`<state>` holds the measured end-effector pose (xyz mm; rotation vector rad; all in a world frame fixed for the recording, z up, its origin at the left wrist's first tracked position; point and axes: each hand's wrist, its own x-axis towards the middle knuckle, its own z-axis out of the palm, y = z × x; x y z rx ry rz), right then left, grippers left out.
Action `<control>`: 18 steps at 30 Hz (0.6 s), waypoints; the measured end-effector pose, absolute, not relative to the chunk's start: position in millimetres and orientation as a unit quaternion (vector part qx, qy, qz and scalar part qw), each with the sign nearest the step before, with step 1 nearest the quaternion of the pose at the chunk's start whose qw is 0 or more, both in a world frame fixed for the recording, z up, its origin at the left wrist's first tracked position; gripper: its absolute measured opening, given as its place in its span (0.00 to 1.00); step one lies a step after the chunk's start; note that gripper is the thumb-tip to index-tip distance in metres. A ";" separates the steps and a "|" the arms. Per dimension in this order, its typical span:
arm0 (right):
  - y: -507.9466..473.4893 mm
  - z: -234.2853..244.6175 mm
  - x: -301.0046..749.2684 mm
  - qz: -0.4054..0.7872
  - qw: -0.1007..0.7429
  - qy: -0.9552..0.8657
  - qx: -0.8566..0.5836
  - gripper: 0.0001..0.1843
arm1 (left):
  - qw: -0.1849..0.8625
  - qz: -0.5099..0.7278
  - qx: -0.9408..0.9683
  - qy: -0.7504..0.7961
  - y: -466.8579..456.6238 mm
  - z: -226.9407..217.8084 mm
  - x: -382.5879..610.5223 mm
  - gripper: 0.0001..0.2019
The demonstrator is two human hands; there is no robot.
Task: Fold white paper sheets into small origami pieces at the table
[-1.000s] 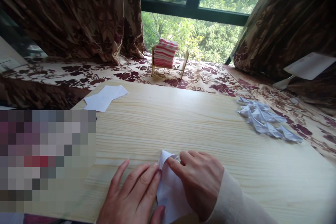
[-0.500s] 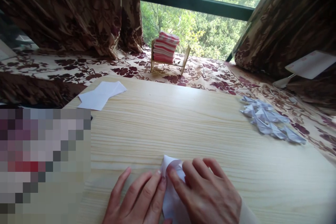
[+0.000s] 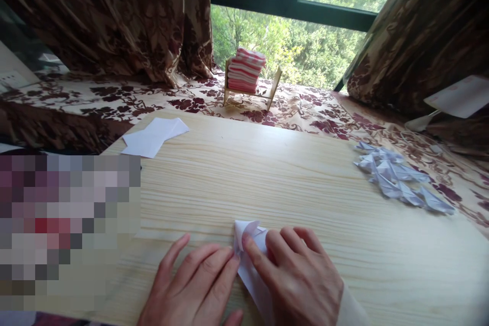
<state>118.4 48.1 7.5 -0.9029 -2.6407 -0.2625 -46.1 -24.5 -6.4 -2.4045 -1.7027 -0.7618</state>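
Observation:
A partly folded sheet of white paper [image 3: 250, 270] lies at the table's near side, its upper flap curled upward. My left hand [image 3: 198, 277] rests flat on its left, fingers stretched out, the fingertips touching the paper's left edge; its thumb is apart below. From the right, my right hand [image 3: 301, 270] presses its index fingertip into the curled flap. The other fingers of that hand are bent over the paper's right side, and its thumb is hidden. The lower part of the sheet runs under the right hand.
Two or more flat white paper pieces [image 3: 153, 136] lie at the table's far left corner. Several folded white paper shapes [image 3: 397, 175] are grouped on the right. Beyond the wooden table [image 3: 267, 178], a small rack [image 3: 272, 92] holds pink-and-white striped cloths [image 3: 244, 74]. A blurred-out patch covers the lower left.
The paper's top has shifted slightly, and its curled flap stands more raised. My right index finger has moved a little up and left. The whole view has shifted slightly.

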 end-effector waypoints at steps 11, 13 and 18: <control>48.5 3.2 118.3 -0.122 0.196 -0.921 -0.313 0.12 | -0.008 -0.327 -0.737 -0.592 23.4 18.1 -43.5 0.14; 48.0 3.0 117.8 -0.126 0.201 -0.920 -0.312 0.12 | -0.021 -0.305 -0.750 -0.587 25.8 16.0 -44.4 0.15; 47.4 2.5 117.7 -0.124 0.206 -0.916 -0.322 0.11 | -0.008 -0.271 -0.784 -0.558 24.1 12.5 -52.7 0.15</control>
